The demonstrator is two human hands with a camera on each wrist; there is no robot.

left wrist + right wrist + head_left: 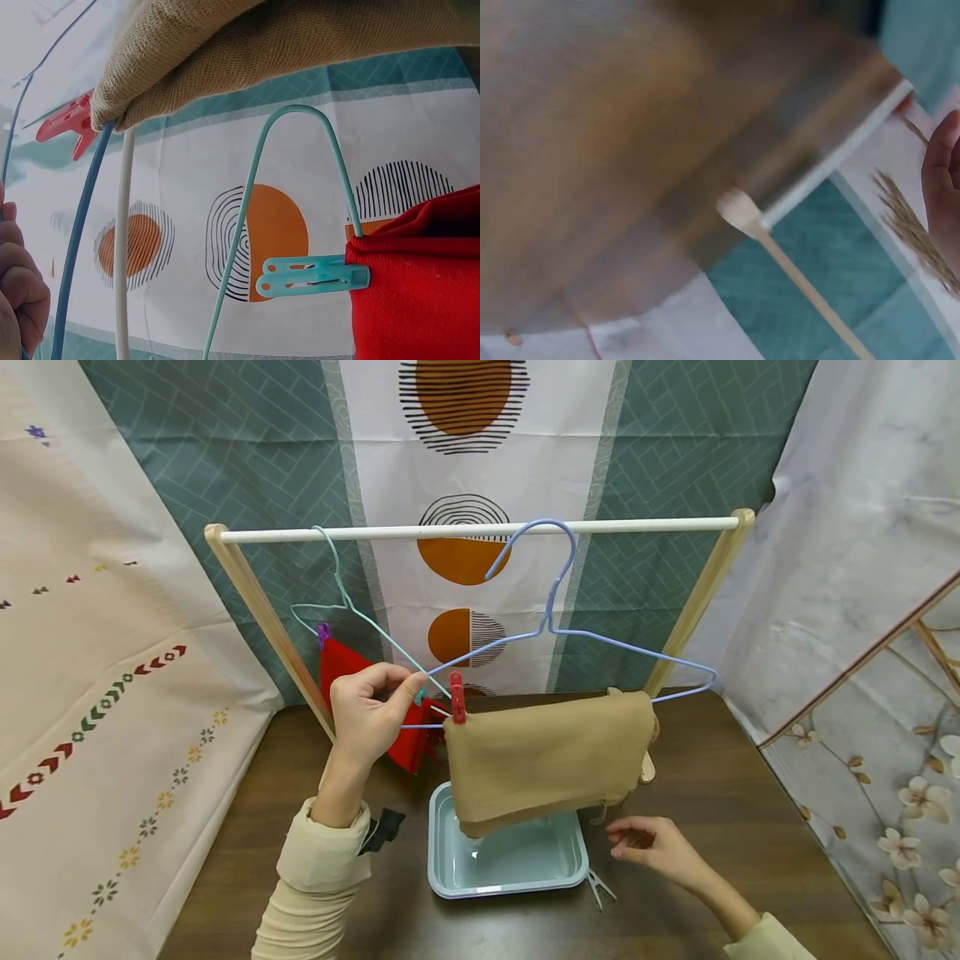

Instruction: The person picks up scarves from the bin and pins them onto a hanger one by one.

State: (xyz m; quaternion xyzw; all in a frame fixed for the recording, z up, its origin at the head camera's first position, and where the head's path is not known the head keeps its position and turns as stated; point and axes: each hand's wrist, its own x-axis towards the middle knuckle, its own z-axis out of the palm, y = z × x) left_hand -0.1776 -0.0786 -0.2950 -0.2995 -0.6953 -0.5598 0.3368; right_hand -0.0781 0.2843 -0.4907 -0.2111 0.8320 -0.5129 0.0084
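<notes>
My left hand (367,714) pinches the left side of a blue hanger (630,646) and holds it up. A folded tan cloth (551,760) hangs over the hanger's lower bar, with a red clothespin (457,697) on its left top corner. The hanger's hook overlaps the white rod in the head view; I cannot tell whether it touches. Low on the right, my right hand (660,852) has loosely bent fingers and holds nothing. Nearest to it are the cloth's right end and a pale clothespin (597,888) on the table, beside a light blue basin (510,887).
The white rod (637,526) spans a wooden rack (258,610). On its left hangs a mint hanger (337,572) with a red cloth (337,668), held by a purple clothespin (323,633) and a turquoise clothespin (311,275). Patterned curtains surround the brown table (697,777).
</notes>
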